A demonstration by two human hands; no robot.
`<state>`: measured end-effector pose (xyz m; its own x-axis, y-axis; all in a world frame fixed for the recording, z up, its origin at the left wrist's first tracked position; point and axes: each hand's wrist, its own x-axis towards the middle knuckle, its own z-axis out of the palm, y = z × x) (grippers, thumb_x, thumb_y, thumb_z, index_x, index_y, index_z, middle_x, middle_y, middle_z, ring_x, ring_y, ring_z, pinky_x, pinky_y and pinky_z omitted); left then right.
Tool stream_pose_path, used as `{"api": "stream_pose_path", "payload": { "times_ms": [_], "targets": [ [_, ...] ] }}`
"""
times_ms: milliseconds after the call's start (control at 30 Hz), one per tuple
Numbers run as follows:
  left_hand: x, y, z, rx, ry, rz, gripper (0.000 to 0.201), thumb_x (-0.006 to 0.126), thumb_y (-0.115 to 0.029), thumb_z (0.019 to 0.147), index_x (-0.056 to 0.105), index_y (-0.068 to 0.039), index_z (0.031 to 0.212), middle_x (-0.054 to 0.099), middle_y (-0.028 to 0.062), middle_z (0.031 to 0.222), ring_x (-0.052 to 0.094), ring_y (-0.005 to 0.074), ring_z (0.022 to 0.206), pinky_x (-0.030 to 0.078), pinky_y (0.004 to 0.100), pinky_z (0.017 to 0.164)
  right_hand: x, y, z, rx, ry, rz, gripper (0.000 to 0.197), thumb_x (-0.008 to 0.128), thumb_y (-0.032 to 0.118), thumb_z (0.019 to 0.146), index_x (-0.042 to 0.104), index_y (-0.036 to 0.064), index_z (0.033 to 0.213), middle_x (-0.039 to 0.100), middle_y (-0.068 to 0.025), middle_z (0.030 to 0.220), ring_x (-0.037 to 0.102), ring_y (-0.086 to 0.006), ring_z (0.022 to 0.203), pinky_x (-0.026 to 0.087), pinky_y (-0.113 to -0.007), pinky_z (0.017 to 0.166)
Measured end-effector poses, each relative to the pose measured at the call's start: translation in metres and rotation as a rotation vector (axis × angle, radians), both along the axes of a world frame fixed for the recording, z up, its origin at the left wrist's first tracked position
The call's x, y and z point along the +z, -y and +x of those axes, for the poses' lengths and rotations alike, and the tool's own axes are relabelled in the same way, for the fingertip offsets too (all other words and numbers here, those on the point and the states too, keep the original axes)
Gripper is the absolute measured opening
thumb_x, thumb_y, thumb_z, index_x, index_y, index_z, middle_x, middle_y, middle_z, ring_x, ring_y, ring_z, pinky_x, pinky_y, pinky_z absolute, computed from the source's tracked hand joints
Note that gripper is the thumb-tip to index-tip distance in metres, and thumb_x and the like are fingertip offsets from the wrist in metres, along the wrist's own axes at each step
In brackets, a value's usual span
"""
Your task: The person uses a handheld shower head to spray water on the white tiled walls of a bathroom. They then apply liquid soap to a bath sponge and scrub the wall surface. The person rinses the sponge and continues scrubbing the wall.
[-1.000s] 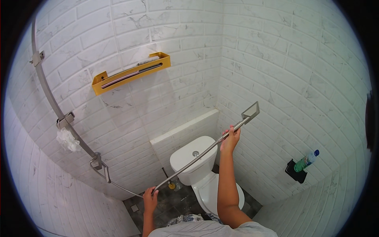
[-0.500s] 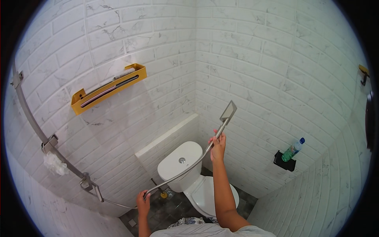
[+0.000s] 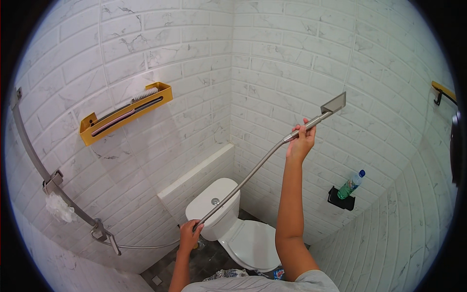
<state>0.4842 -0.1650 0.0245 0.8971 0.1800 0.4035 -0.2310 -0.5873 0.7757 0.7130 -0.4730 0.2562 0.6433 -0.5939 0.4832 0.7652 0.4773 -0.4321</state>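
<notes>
A silver hand shower (image 3: pixel 334 103) with a flat rectangular head is raised in front of the right-hand wall. My right hand (image 3: pixel 302 140) is closed around its handle, just below the head. From the handle a flexible metal hose (image 3: pixel 253 174) slants down to the left, passing over the toilet. My left hand (image 3: pixel 188 235) grips the hose lower down, in front of the tank's left side. Beyond that hand, the hose runs on to a fitting (image 3: pixel 104 233) at the bottom of the grey shower rail.
The shower rail (image 3: pixel 30 141) curves down the left wall, with a white bath puff (image 3: pixel 60 208) hanging from it. A yellow shelf (image 3: pixel 127 114) holds a brush. Below me stands a white toilet (image 3: pixel 250 243); a black holder (image 3: pixel 341 199) with a green-and-clear bottle (image 3: pixel 351 186) is at right.
My right hand has carried the hand shower up and to the right, and its head has tilted over to the right. My left hand has moved up and slightly right with the hose, which is straighter.
</notes>
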Motion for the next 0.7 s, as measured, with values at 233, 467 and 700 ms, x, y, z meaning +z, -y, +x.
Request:
{"api": "stream_pose_path", "payload": {
  "times_ms": [233, 467, 700],
  "targets": [
    [-0.018, 0.009, 0.003, 0.011, -0.006, 0.012, 0.022, 0.065, -0.022, 0.080, 0.062, -0.001, 0.087, 0.062, 0.0139, 0.083, 0.058, 0.0303, 0.077, 0.041, 0.0370, 0.073, -0.053, 0.040, -0.016, -0.111, -0.067, 0.031, 0.037, 0.045, -0.004, 0.088, 0.041, -0.0004, 0.124, 0.049, -0.0076, 0.113, 0.050, -0.0101, 0.075, 0.045, -0.026, 0.067],
    [-0.040, -0.001, -0.016, 0.046, -0.031, -0.020, 0.018, 0.066, -0.012, 0.078, 0.061, 0.003, 0.088, 0.060, 0.0109, 0.077, 0.057, 0.0190, 0.070, 0.044, 0.0295, 0.066, -0.153, 0.058, -0.052, -0.174, -0.351, 0.058, 0.040, 0.046, -0.005, 0.087, 0.040, 0.0014, 0.127, 0.051, -0.0066, 0.111, 0.050, -0.0101, 0.070, 0.045, -0.025, 0.061],
    [-0.053, -0.003, -0.029, 0.082, -0.089, -0.075, 0.016, 0.065, -0.010, 0.078, 0.062, 0.002, 0.088, 0.061, 0.0108, 0.079, 0.058, 0.0198, 0.074, 0.045, 0.0292, 0.070, -0.254, 0.068, -0.088, -0.205, -0.678, 0.065, 0.034, 0.047, -0.004, 0.086, 0.044, 0.0026, 0.120, 0.053, -0.0035, 0.101, 0.050, -0.0088, 0.067, 0.044, -0.023, 0.056]
  ]
}}
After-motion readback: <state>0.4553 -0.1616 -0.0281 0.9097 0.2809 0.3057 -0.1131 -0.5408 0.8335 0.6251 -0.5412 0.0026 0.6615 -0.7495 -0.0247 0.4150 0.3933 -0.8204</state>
